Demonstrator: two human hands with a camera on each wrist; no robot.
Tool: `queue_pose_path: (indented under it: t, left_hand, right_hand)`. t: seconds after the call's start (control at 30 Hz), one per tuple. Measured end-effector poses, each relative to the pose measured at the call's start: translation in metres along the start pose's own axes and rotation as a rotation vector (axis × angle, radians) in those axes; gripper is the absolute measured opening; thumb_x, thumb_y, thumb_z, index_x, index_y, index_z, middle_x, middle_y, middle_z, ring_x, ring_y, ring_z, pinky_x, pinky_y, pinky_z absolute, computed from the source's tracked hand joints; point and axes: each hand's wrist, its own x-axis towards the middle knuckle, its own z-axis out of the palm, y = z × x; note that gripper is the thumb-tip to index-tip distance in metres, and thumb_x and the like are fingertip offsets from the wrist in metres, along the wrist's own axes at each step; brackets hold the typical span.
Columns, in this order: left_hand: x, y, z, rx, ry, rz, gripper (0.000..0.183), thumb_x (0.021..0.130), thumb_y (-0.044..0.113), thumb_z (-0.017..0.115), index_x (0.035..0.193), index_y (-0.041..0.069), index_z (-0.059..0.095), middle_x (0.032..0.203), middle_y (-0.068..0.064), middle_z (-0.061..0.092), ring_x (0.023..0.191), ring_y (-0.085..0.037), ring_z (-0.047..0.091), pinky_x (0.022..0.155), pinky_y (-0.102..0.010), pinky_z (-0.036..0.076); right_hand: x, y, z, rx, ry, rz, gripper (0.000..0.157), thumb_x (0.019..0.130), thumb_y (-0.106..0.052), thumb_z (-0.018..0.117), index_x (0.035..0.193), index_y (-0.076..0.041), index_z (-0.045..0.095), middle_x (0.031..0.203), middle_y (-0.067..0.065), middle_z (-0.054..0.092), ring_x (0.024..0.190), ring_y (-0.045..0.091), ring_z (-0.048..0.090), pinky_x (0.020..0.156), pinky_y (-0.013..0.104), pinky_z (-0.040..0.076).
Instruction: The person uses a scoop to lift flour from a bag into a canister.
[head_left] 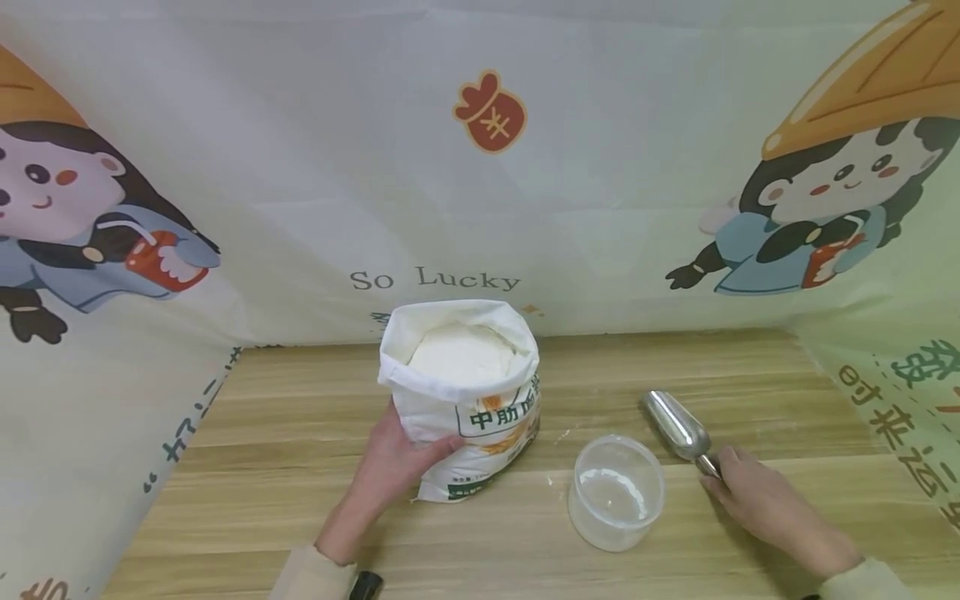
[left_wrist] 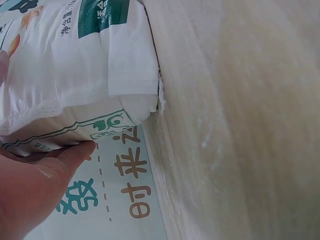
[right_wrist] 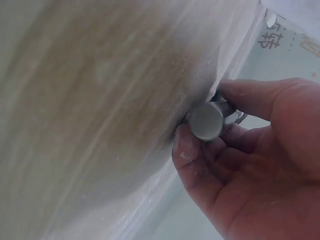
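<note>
An open white flour bag (head_left: 450, 417) stands on the wooden table, its rim folded back and white flour (head_left: 463, 354) showing inside. My left hand (head_left: 393, 458) grips the bag's lower left side, thumb across the front; the left wrist view shows fingers (left_wrist: 75, 155) against its side. At the right, a metal scoop (head_left: 677, 425) lies on the table with its bowl pointing away from me. My right hand (head_left: 772, 504) holds the scoop by its handle (right_wrist: 206, 121), thumb and fingers around it. Between bag and scoop sits a clear round plastic tub (head_left: 617, 493).
The wooden tabletop (head_left: 285, 433) carries white flour specks near the tub. A printed cloth backdrop (head_left: 615, 167) rises behind the table and along both sides. A black object (head_left: 366, 585) shows beside my left sleeve at the bottom edge.
</note>
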Motion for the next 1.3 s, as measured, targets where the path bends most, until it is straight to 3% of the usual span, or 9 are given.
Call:
queue_pose_path:
  t: [0.23, 0.4, 0.53, 0.73, 0.8, 1.03, 1.2, 1.3]
  left_hand:
    - [0.001, 0.001, 0.000, -0.007, -0.005, 0.020, 0.086, 0.074, 0.020, 0.094, 0.144, 0.009, 0.046, 0.125, -0.009, 0.067, 0.113, -0.029, 0.065, 0.100, -0.051, 0.052]
    - [0.001, 0.002, 0.001, -0.013, -0.009, 0.019, 0.084, 0.074, 0.020, 0.094, 0.143, 0.011, 0.048, 0.123, -0.008, 0.068, 0.112, -0.028, 0.065, 0.100, -0.052, 0.052]
    - [0.003, 0.003, 0.003, -0.043, -0.019, 0.028, 0.083, 0.074, 0.020, 0.094, 0.143, 0.013, 0.050, 0.124, -0.006, 0.068, 0.113, -0.027, 0.065, 0.101, -0.051, 0.052]
    - [0.006, 0.005, 0.009, -0.061, -0.017, 0.009, 0.081, 0.073, 0.021, 0.094, 0.142, 0.011, 0.051, 0.123, -0.007, 0.068, 0.112, -0.027, 0.065, 0.100, -0.050, 0.052]
    - [0.007, 0.006, 0.011, -0.067, -0.019, 0.006, 0.081, 0.073, 0.020, 0.094, 0.141, 0.011, 0.052, 0.122, -0.007, 0.069, 0.111, -0.027, 0.066, 0.100, -0.050, 0.052]
    - [0.009, 0.005, 0.014, -0.083, -0.024, 0.045, 0.079, 0.075, 0.019, 0.093, 0.140, 0.008, 0.052, 0.120, -0.009, 0.069, 0.109, -0.027, 0.066, 0.098, -0.049, 0.053]
    - [0.009, 0.008, 0.014, -0.076, -0.019, 0.037, 0.081, 0.075, 0.019, 0.093, 0.143, 0.009, 0.050, 0.122, -0.009, 0.069, 0.111, -0.028, 0.066, 0.099, -0.050, 0.053]
    - [0.008, 0.009, 0.015, -0.069, -0.004, 0.032, 0.083, 0.075, 0.019, 0.093, 0.144, 0.008, 0.048, 0.122, -0.010, 0.069, 0.112, -0.029, 0.066, 0.100, -0.052, 0.052]
  right_hand:
    - [-0.002, 0.006, -0.001, -0.017, 0.038, -0.009, 0.007, 0.097, -0.001, 0.061, 0.098, 0.000, 0.053, 0.077, 0.006, 0.057, 0.069, 0.023, 0.059, 0.058, 0.044, 0.052]
    - [-0.006, 0.010, -0.005, 0.014, -0.002, 0.022, 0.005, 0.101, -0.002, 0.054, 0.104, 0.001, 0.052, 0.076, 0.005, 0.056, 0.065, 0.021, 0.056, 0.054, 0.040, 0.050]
    - [-0.007, 0.013, -0.010, 0.053, -0.024, 0.067, 0.012, 0.101, -0.002, 0.052, 0.110, 0.006, 0.052, 0.078, 0.009, 0.059, 0.065, 0.024, 0.058, 0.054, 0.041, 0.051]
    - [-0.008, 0.012, -0.023, 0.092, 0.080, 0.080, 0.023, 0.107, -0.011, 0.053, 0.115, 0.011, 0.053, 0.080, 0.010, 0.062, 0.068, 0.027, 0.060, 0.054, 0.044, 0.050]
    - [-0.008, 0.009, -0.028, 0.100, 0.106, 0.099, 0.024, 0.109, -0.015, 0.050, 0.114, 0.009, 0.054, 0.075, 0.004, 0.055, 0.064, 0.021, 0.052, 0.052, 0.038, 0.044]
    - [-0.002, -0.005, -0.047, 0.055, 0.316, 0.019, 0.024, 0.110, -0.016, 0.050, 0.101, 0.003, 0.060, 0.067, -0.001, 0.050, 0.058, 0.017, 0.045, 0.050, 0.033, 0.038]
    - [0.008, -0.028, -0.069, 0.049, 0.384, -0.056, 0.025, 0.110, -0.019, 0.051, 0.108, 0.003, 0.063, 0.065, -0.004, 0.046, 0.057, 0.014, 0.041, 0.050, 0.030, 0.034]
    - [0.016, -0.046, -0.084, 0.022, 0.410, -0.125, 0.019, 0.109, -0.018, 0.055, 0.102, -0.002, 0.063, 0.065, -0.006, 0.042, 0.057, 0.012, 0.039, 0.050, 0.028, 0.032]
